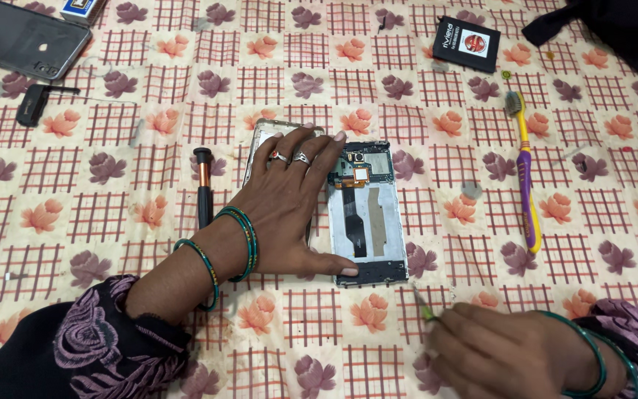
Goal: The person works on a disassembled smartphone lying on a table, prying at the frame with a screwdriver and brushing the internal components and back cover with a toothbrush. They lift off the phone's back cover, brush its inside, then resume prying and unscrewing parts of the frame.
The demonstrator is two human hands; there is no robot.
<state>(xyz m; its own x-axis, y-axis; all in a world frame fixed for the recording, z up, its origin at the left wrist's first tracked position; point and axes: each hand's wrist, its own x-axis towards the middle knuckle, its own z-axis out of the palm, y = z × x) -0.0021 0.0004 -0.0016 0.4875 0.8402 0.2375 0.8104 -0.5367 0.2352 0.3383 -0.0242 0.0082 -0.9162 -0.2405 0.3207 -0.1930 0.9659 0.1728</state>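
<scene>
My left hand [289,203] is spread flat, nothing gripped, pinning down the opened phone with its bare white inner frame [367,214] on the floral checked tabletop [112,222]. Thumb sits at the phone's bottom edge. My right hand [507,351] is closed around thin green-handled tweezers [424,307], tip just below the phone's lower right corner. Purple-and-yellow toothbrush [526,174] lies off right.

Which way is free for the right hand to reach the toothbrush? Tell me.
Probably straight up the cloth: the right hand lies below the toothbrush, nothing between, though it holds a thin tool.
</scene>
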